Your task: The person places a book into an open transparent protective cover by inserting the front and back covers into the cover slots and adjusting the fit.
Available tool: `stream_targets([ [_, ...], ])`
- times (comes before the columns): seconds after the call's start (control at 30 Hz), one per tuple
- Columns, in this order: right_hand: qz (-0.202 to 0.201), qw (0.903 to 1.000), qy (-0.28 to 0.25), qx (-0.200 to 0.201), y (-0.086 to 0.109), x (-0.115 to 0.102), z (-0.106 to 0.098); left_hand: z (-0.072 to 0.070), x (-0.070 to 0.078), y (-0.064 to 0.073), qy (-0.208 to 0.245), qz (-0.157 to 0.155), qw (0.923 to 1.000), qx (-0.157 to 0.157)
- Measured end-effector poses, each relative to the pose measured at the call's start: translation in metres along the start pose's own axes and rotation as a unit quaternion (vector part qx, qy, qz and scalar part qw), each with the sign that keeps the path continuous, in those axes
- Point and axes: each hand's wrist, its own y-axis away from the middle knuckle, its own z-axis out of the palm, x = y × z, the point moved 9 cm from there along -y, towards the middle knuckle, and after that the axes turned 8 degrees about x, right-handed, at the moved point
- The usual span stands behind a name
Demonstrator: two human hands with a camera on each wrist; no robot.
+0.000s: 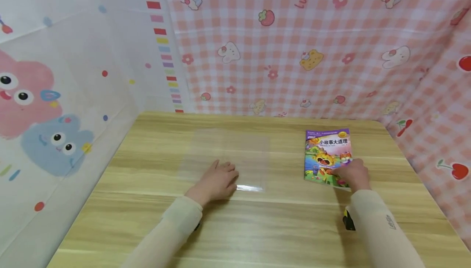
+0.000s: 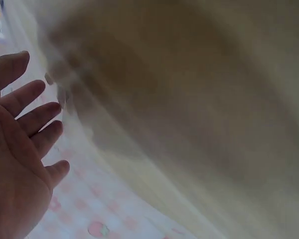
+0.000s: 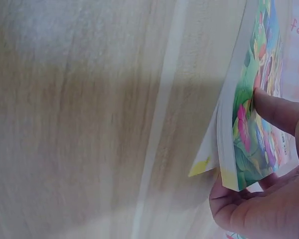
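Observation:
A thin colourful storybook [image 1: 325,153] with cartoon animals and a purple top edge lies at the right of the table. My right hand [image 1: 355,174] grips its lower right corner. In the right wrist view the thumb presses on the cover, the other fingers are under the pages, and that corner is lifted, with the back cover [image 3: 205,157] hanging apart. A clear plastic sheet [image 1: 250,153] lies flat left of the book, with a bright reflection along its near edge. My left hand [image 1: 217,182] is over its lower part, fingers loosely spread; whether it touches the sheet I cannot tell.
The wooden table [image 1: 257,235] ends at a pink checked cloth [image 1: 287,39] behind and a white cartoon cloth [image 1: 81,55] at the left. A small black and yellow object [image 1: 348,221] shows beside the right sleeve, partly hidden.

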Motion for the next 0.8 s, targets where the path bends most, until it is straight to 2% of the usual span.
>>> stream_targets([
  [0.17, 0.035, 0.9986, -0.035, -0.017, 0.007, -0.001, 0.002, 0.010, 0.014, 0.002, -0.023, 0.003, 0.9996, -0.014],
  [0.4, 0.055, 0.9958, -0.074, 0.000, 0.009, -0.002, -0.005, 0.016, 0.044, -0.001, -0.040, 0.030, 0.9986, -0.018],
  [0.5, 0.064, 0.9928, -0.100, -0.014, 0.008, 0.003, -0.004, 0.018, 0.054, -0.002, -0.054, 0.036, 0.9976, -0.021],
  [0.6, 0.071, 0.9873, -0.138, -0.035, 0.008, 0.007, -0.002, 0.020, 0.058, -0.003, -0.053, 0.032, 0.9979, -0.020],
  [0.7, 0.054, 0.9829, -0.172, -0.039, 0.008, 0.003, -0.002, 0.015, 0.057, -0.006, -0.044, 0.026, 0.9987, 0.009],
  [0.8, 0.025, 0.9731, -0.228, -0.026, 0.007, -0.013, -0.005, 0.004, 0.052, -0.011, -0.023, 0.012, 0.9981, 0.055],
])
